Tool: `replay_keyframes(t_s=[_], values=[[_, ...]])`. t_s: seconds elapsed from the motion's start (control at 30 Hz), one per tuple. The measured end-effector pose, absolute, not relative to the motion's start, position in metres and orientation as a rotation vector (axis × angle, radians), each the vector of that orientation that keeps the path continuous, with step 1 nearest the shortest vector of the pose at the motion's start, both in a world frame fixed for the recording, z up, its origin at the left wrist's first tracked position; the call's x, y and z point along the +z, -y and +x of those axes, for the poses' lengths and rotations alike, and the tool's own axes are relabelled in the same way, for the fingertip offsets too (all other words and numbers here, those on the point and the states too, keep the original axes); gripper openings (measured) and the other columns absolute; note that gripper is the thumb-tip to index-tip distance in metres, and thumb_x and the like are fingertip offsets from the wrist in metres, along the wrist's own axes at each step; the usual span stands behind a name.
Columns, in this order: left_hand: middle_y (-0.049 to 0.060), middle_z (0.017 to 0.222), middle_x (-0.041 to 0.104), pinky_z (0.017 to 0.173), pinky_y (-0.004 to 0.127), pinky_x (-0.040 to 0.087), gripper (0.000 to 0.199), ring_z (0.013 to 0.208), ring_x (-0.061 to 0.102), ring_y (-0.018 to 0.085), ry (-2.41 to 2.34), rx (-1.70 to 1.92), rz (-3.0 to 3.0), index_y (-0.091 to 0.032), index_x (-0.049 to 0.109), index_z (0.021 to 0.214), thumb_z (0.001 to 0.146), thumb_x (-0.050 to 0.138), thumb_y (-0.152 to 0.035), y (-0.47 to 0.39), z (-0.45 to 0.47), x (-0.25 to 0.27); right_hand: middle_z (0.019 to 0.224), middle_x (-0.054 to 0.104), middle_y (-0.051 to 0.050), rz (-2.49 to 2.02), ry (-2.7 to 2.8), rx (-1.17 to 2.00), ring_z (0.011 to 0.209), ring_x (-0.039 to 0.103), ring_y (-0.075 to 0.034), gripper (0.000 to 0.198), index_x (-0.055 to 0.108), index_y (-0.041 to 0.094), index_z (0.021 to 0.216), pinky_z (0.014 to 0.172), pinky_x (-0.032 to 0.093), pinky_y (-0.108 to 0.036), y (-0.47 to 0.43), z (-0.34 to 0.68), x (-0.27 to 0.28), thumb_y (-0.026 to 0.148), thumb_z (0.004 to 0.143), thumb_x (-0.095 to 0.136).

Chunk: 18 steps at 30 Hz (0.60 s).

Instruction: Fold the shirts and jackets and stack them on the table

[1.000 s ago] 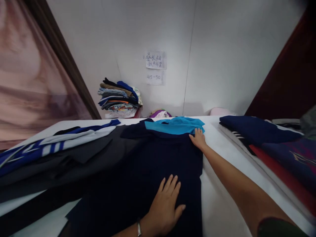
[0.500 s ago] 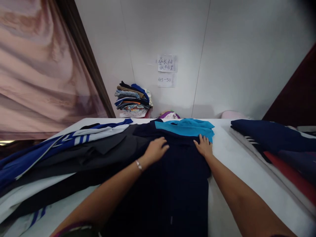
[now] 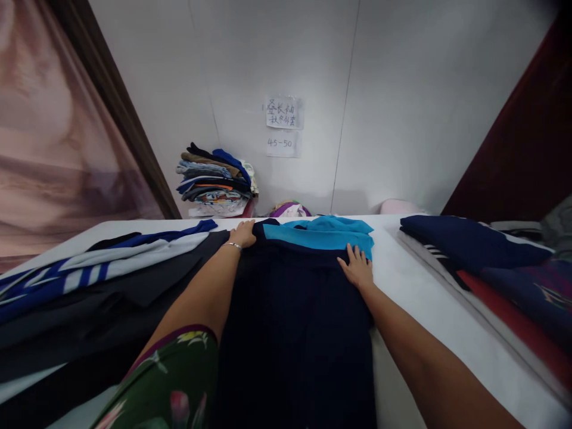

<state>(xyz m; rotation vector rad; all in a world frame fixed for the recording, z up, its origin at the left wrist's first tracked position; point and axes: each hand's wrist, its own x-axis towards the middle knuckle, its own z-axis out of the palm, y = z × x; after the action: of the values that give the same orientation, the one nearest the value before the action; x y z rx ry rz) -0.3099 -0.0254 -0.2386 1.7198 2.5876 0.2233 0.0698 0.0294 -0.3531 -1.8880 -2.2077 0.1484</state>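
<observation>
A dark navy long garment lies spread in front of me, with a bright blue part showing along its far end. At its far left corner is my left hand, fingers drawn together on the navy cloth, fingertips partly hidden. My right hand rests flat with fingers spread on the far right corner, its fingertips reaching the blue cloth.
On the left of the white table lie a dark grey garment and a blue-and-white striped one. Folded clothes are piled at the right. Behind the table stands a stack of clothes near the wall.
My left hand has moved left and away from me, from the garment's upper middle to its far left corner. My right hand stays in place. The view has shifted slightly right.
</observation>
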Motion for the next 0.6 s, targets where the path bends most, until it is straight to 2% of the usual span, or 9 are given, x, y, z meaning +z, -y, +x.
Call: replay_keyframes(t_s=[0.1, 0.2, 0.27, 0.37, 0.43, 0.5, 0.6], values=[[0.014, 0.153, 0.040, 0.111, 0.048, 0.033, 0.081, 0.143, 0.031, 0.030, -2.575, 0.125, 1.698, -0.020, 0.031, 0.148, 0.072, 0.058, -0.014, 0.018, -0.317, -0.243, 0.162, 0.019, -0.009, -1.889, 2.203, 0.147, 0.146, 0.021, -0.034, 0.070, 0.014, 0.028, 0.156, 0.113, 0.022, -0.053, -0.029, 0.069, -0.352, 0.060, 0.096, 0.030], [0.016, 0.142, 0.052, 0.107, 0.047, 0.034, 0.077, 0.132, 0.046, 0.032, -2.561, 0.038, 1.715, -0.015, 0.030, 0.147, 0.076, 0.059, -0.020, 0.018, -0.318, -0.242, 0.162, 0.018, -0.010, -1.881, 2.202, 0.154, 0.146, 0.022, -0.035, 0.070, 0.014, 0.027, 0.156, 0.113, 0.022, -0.053, -0.029, 0.069, -0.351, 0.059, 0.096, 0.033], [0.014, 0.129, 0.061, 0.105, 0.048, 0.033, 0.065, 0.122, 0.053, 0.031, -2.553, -0.010, 1.756, -0.009, 0.037, 0.141, 0.081, 0.056, -0.023, 0.022, -0.318, -0.237, 0.162, 0.018, -0.010, -1.876, 2.199, 0.168, 0.146, 0.022, -0.035, 0.070, 0.015, 0.028, 0.156, 0.113, 0.021, -0.053, -0.029, 0.068, -0.350, 0.059, 0.096, 0.034], [0.009, 0.115, 0.066, 0.103, 0.045, 0.033, 0.041, 0.115, 0.055, 0.026, -2.571, -0.057, 1.820, -0.003, 0.052, 0.123, 0.087, 0.049, -0.022, 0.028, -0.317, -0.223, 0.162, 0.017, -0.011, -1.878, 2.192, 0.184, 0.146, 0.021, -0.034, 0.071, 0.015, 0.028, 0.156, 0.113, 0.020, -0.053, -0.030, 0.067, -0.348, 0.059, 0.096, 0.034], [0.006, 0.110, 0.066, 0.098, 0.037, 0.036, 0.036, 0.110, 0.056, 0.022, -2.615, -0.072, 1.835, -0.003, 0.055, 0.118, 0.087, 0.047, -0.018, 0.033, -0.318, -0.208, 0.162, 0.017, -0.011, -1.878, 2.192, 0.187, 0.146, 0.021, -0.034, 0.071, 0.014, 0.028, 0.156, 0.113, 0.020, -0.053, -0.030, 0.067, -0.346, 0.060, 0.096, 0.035], [0.004, 0.108, 0.066, 0.094, 0.031, 0.037, 0.038, 0.107, 0.056, 0.019, -2.665, -0.070, 1.843, -0.005, 0.055, 0.122, 0.087, 0.045, -0.014, 0.041, -0.317, -0.188, 0.162, 0.017, -0.012, -1.875, 2.190, 0.189, 0.146, 0.021, -0.034, 0.072, 0.014, 0.027, 0.156, 0.113, 0.019, -0.053, -0.029, 0.067, -0.345, 0.060, 0.096, 0.035], [0.001, 0.105, 0.064, 0.091, 0.029, 0.038, 0.041, 0.105, 0.056, 0.018, -2.743, -0.066, 1.896, -0.011, 0.054, 0.126, 0.087, 0.045, -0.015, 0.065, -0.306, -0.151, 0.162, 0.016, -0.012, -1.875, 2.182, 0.189, 0.146, 0.021, -0.033, 0.073, 0.011, 0.027, 0.157, 0.113, 0.020, -0.052, -0.029, 0.068, -0.344, 0.060, 0.096, 0.035]])
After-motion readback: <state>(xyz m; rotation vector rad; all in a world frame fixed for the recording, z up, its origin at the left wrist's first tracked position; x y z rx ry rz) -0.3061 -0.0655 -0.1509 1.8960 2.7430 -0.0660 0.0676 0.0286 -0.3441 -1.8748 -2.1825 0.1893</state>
